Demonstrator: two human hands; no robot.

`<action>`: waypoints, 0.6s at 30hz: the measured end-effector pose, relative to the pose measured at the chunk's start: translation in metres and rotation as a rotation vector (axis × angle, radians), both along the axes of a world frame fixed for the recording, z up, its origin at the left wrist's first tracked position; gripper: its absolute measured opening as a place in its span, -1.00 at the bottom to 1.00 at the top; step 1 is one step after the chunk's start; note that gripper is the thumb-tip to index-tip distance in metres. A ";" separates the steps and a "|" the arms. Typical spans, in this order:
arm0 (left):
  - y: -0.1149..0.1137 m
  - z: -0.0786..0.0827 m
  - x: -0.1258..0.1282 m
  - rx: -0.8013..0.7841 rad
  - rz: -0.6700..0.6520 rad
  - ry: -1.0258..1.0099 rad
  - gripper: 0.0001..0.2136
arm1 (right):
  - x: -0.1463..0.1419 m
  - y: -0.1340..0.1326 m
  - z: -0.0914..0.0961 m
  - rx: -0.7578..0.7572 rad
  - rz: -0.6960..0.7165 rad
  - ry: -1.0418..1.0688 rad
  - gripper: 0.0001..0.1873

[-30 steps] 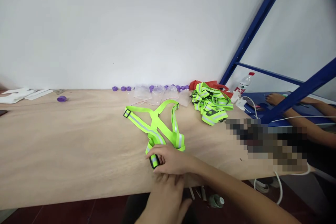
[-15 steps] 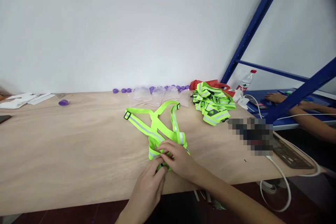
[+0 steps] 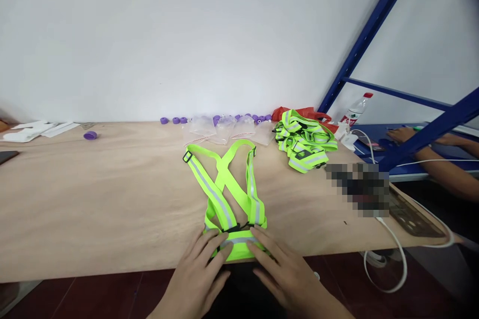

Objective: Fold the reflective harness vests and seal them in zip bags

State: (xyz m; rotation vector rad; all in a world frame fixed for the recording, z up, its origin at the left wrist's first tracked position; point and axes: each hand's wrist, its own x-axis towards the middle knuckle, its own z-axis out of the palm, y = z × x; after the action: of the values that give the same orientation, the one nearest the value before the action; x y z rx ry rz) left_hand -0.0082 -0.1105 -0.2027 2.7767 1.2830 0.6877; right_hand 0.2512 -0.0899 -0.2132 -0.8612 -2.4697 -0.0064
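A neon-yellow reflective vest [image 3: 225,175] made of elastic straps with silver stripes lies spread at the table's front edge. Its straps cross toward the back, and a black buckle [image 3: 236,228] shows above the waist band. My left hand [image 3: 202,266] rests on the left end of that band, fingers spread and flat. On the band's right part lie the fingertips of my right hand [image 3: 282,265], also spread. Neither hand is closed round the fabric. The band's outer ends are partly hidden under my fingers.
Behind the vest lie clear plastic bags [image 3: 224,130] and several purple rolls [image 3: 175,120]. A heap of similar vests [image 3: 305,142] sits right, by a red bag [image 3: 279,113]. A blue frame [image 3: 368,35], a bottle [image 3: 357,108] and a co-worker's arm [image 3: 445,174] are further right.
My hands have moved apart from a pinch at the waist band and now lie flat on it. The vest is straighter and closer to the front edge.
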 end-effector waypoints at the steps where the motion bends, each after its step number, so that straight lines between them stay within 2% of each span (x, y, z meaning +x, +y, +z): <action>1: -0.004 -0.002 -0.001 0.011 0.017 0.007 -0.64 | -0.001 -0.004 -0.003 0.030 -0.023 0.022 -0.53; 6: -0.011 -0.008 0.002 0.017 0.072 -0.019 -0.65 | -0.007 -0.007 -0.010 0.050 -0.094 0.110 -0.64; 11: -0.001 0.001 0.003 -0.019 0.008 -0.081 -0.79 | -0.007 0.003 0.000 0.037 -0.022 0.127 -0.71; 15: 0.007 0.011 0.000 -0.073 -0.012 -0.105 -0.81 | -0.007 0.010 0.004 0.077 0.036 0.059 -0.72; 18: 0.007 0.008 -0.002 -0.043 -0.015 -0.063 -0.81 | -0.005 0.013 0.001 0.131 0.060 0.023 -0.72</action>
State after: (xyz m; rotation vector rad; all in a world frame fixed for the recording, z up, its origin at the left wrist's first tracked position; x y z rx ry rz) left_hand -0.0106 -0.1037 -0.1943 2.7048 1.2486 0.7317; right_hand 0.2462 -0.0770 -0.2126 -0.7273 -2.4424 -0.1348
